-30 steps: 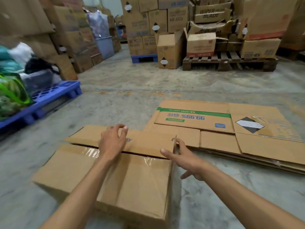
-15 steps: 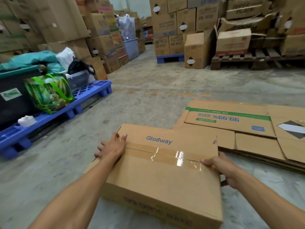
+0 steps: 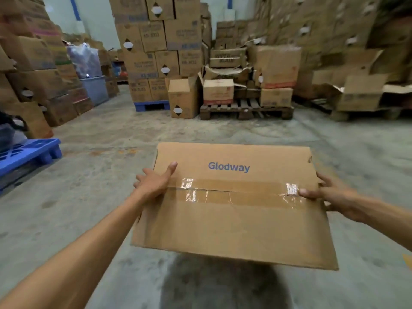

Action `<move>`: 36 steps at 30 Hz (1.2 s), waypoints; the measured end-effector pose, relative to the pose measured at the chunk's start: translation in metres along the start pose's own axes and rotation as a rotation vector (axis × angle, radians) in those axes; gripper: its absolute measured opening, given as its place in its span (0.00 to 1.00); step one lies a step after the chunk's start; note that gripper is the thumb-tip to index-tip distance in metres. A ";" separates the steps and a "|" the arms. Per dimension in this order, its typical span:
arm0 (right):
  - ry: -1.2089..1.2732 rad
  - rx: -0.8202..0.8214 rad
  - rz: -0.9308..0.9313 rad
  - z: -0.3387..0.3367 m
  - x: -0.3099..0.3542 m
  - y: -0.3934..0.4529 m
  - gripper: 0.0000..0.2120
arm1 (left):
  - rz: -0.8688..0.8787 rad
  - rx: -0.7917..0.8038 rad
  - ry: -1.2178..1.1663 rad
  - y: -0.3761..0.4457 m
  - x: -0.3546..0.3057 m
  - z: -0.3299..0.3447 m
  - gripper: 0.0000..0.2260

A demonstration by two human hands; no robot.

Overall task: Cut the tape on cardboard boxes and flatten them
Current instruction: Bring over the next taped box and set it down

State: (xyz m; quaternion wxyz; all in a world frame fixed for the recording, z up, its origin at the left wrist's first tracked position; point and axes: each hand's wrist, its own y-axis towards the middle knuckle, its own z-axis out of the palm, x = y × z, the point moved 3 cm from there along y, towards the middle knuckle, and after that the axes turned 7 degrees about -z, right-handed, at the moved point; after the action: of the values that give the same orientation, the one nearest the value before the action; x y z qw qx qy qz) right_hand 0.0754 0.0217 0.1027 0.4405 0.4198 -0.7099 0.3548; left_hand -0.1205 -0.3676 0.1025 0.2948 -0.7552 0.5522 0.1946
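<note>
Centre frame, lower half: Glodway cardboard box [image 3: 231, 221] held off the concrete floor [image 3: 100, 175], with its shadow on the floor below its near edge. Taped face up toward the camera, long axis left-right across the frame, far edge tipped away, "Glodway" print reading upright. Strip of clear tape [image 3: 236, 194] runs along the long axis over the centre seam, uncut, wrinkled and glossy at both ends.

Left hand [image 3: 153, 182] at the box's left edge, at the tape's end: thumb lies straight on the top face, fingers wrap round the side. Right hand [image 3: 334, 195] at the right edge: thumb presses on the tape's right end, fingers curl behind the edge and are mostly hidden, so I can't tell their spread.

Surroundings: blue plastic pallet [image 3: 26, 155] at left edge, mid-height. Upper centre, stacked cartons on a second blue pallet [image 3: 151, 105]; just right of it an open-top carton [image 3: 182, 97] standing on the floor. Right of that, a wooden pallet [image 3: 245, 110] carrying crushed boxes, one printed "WIPER BLADE" [image 3: 227, 58]. Tall box stacks in upper left and upper right, blurred. Grey plastic bin [image 3: 94, 89] in the upper-left aisle, with a wrapped bundle [image 3: 83, 59] above it.
</note>
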 end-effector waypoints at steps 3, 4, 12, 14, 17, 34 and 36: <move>-0.090 -0.188 -0.088 -0.075 0.000 -0.026 0.36 | -0.001 0.284 -0.165 -0.034 -0.066 0.024 0.57; -0.102 -0.258 -0.111 -0.098 -0.005 -0.036 0.39 | 0.022 0.361 -0.185 -0.046 -0.085 0.033 0.54; -0.180 -0.795 -0.229 -0.221 -0.098 -0.115 0.35 | 0.031 0.772 -0.266 -0.129 -0.221 0.137 0.56; -0.223 -0.933 -0.259 -0.240 -0.122 -0.125 0.35 | 0.032 0.805 -0.376 -0.153 -0.239 0.175 0.48; -0.180 -1.103 -0.197 -0.262 -0.164 -0.136 0.33 | 0.077 0.717 -0.577 -0.172 -0.250 0.231 0.37; 0.641 -1.206 -0.003 -0.261 -0.331 -0.214 0.54 | 0.512 0.931 -0.654 -0.267 -0.125 0.393 0.21; 0.558 -1.293 0.050 -0.254 -0.339 -0.223 0.54 | 0.554 0.949 -0.558 -0.264 -0.110 0.394 0.32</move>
State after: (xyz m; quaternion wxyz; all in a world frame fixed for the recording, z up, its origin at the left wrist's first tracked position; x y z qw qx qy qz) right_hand 0.4488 0.2517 -0.0885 0.7590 -0.0492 -0.6484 -0.0336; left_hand 0.1080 0.0290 -0.0647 0.6707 -0.2906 0.6563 0.1872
